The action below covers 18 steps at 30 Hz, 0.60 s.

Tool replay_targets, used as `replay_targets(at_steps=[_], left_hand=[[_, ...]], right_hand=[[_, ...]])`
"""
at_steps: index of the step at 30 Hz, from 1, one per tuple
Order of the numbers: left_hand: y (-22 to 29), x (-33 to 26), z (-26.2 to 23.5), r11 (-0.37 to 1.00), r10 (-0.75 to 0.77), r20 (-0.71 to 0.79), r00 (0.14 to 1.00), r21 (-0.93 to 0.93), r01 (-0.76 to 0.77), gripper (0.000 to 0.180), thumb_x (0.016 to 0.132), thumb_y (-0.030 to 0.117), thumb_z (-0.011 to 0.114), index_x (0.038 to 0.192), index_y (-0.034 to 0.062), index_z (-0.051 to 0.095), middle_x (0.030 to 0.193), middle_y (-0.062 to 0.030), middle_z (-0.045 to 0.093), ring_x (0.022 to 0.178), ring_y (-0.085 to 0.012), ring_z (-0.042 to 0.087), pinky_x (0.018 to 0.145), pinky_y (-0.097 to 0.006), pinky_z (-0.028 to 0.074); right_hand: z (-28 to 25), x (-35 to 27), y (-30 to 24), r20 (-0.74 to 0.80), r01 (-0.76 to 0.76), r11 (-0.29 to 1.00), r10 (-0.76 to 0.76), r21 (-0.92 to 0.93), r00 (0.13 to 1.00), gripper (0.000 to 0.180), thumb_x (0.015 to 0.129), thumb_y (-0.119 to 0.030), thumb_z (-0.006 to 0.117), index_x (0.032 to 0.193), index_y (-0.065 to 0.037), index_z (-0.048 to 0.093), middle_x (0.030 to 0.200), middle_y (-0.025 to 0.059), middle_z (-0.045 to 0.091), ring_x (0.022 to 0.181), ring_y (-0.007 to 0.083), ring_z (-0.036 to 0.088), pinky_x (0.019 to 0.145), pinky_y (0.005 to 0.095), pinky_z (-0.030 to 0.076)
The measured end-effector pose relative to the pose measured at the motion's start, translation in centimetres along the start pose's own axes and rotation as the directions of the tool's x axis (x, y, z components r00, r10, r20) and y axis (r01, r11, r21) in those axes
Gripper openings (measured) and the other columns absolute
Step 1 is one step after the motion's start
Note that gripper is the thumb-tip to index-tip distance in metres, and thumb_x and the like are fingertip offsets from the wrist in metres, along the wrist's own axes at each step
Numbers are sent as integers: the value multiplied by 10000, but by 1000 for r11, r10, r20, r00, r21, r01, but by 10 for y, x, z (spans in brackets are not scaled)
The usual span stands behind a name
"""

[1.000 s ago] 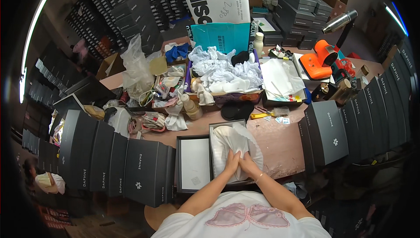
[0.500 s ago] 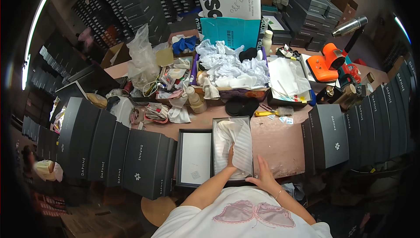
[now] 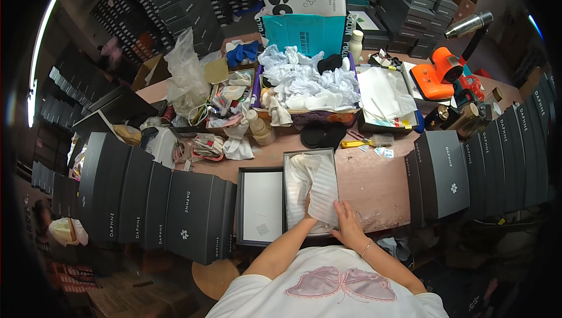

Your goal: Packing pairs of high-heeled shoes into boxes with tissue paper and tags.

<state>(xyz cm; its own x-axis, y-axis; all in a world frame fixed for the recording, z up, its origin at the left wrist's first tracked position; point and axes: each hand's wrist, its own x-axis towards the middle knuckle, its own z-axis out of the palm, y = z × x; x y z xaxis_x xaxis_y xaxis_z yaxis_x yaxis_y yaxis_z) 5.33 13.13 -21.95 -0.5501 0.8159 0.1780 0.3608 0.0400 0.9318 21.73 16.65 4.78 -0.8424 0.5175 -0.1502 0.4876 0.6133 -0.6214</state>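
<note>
In front of me an open dark shoebox [image 3: 285,195] holds a white ribbed foam sheet [image 3: 323,192] and crumpled white wrapping [image 3: 300,172]. My left hand [image 3: 307,214] reaches into the box, with its fingers mostly hidden beneath the foam. My right hand [image 3: 349,227] rests at the box's right edge near the foam, fingers stretched upward and thumb apart. Left of the shoebox, and touching it, lies its lid-like dark tray [image 3: 261,204] with a white inside.
Dark shoeboxes stand in rows at left [image 3: 196,212] and right [image 3: 445,180]. Behind are a bin of crumpled white paper [image 3: 307,81], a yellow-handled brush [image 3: 357,141], black pads [image 3: 322,135], a cream bottle [image 3: 259,128] and an orange tape dispenser [image 3: 433,81].
My right hand has moved up and left to the foam at the box's edge. My left hand has slipped under the foam, which now covers more of its fingers.
</note>
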Motion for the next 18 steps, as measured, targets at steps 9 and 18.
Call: replay_targets(at_steps=[9,18], left_hand=[[12,-1,-23,870,-230,353,907,-343,354,609,947,400,460,1432,54,330,1426,-103,411,1268,-237,444,1023,-339,405],[183,-6,-150,851,-449,-253,857,-414,323,321,924,130,576,1201,-29,550,1000,-66,630,835,-88,591,737,-234,492]], right_hand=[[13,15,8,-107,87,974,-111,-207,988,748,724,-82,671,1409,-140,377,1429,253,293,1290,429,328,1041,512,301],[11,6,8,-7,314,921,-325,-232,946,396,813,-171,599,1205,-112,596,1389,197,401,1311,347,342,1105,553,197]])
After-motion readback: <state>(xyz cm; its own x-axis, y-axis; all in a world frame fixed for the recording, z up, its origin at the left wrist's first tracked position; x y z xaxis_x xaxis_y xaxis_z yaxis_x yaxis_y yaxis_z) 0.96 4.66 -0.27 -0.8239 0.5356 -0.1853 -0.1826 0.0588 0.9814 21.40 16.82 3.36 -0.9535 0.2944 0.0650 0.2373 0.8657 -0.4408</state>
